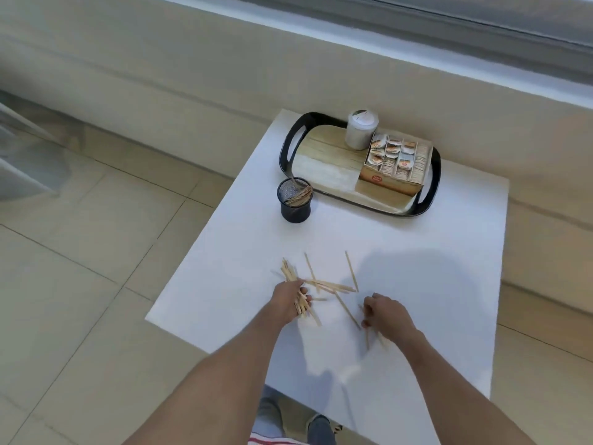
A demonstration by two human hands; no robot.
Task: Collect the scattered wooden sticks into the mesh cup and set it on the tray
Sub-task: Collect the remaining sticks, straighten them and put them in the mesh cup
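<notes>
Several thin wooden sticks (330, 285) lie scattered on the white table (417, 252) near its front. My left hand (287, 300) is closed around a bundle of sticks whose ends poke out on both sides of the fist. My right hand (386, 314) rests on the table further right, fingers curled on a few sticks. The black mesh cup (295, 207) stands upright beyond them, just left of the tray's front corner, with some sticks inside. The black-rimmed tray (324, 165) with a wood-look bottom sits at the back of the table.
On the tray stand a white lidded container (361, 130) and a cardboard box of packets (396, 165). The table's left edge runs diagonally beside a beige tiled floor (96, 252). A low wall ledge runs behind the table.
</notes>
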